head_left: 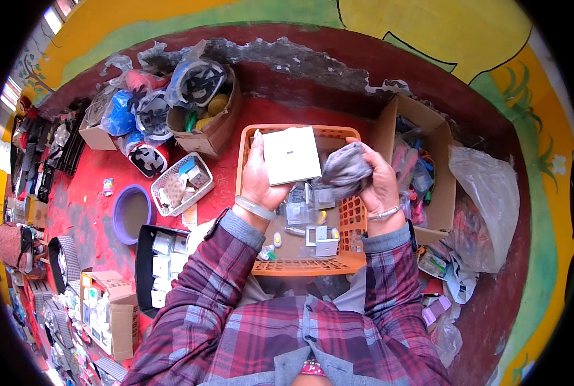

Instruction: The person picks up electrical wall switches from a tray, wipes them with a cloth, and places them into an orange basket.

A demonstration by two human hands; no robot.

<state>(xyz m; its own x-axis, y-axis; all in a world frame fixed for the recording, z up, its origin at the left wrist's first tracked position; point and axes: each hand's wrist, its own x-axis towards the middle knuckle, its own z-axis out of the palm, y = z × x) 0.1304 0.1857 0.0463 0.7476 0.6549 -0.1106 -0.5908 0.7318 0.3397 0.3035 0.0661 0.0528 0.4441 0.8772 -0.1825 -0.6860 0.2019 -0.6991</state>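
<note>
White square panel (292,156) gripped in left hand (258,178); grey cloth (346,170) bunched in right hand (382,184); both hands partly curled.

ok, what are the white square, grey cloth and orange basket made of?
White square: probably plastic, smooth satin finish, crisp edges; coated card can't be ruled out.
Grey cloth: matte fabric, soft crumpled folds.
Orange basket: likely moulded plastic, slightly glossy, regular holes.

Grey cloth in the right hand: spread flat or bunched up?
Bunched up: the grey cloth is gathered into creased folds in the right hand, beside the white square panel in the left hand.
</note>
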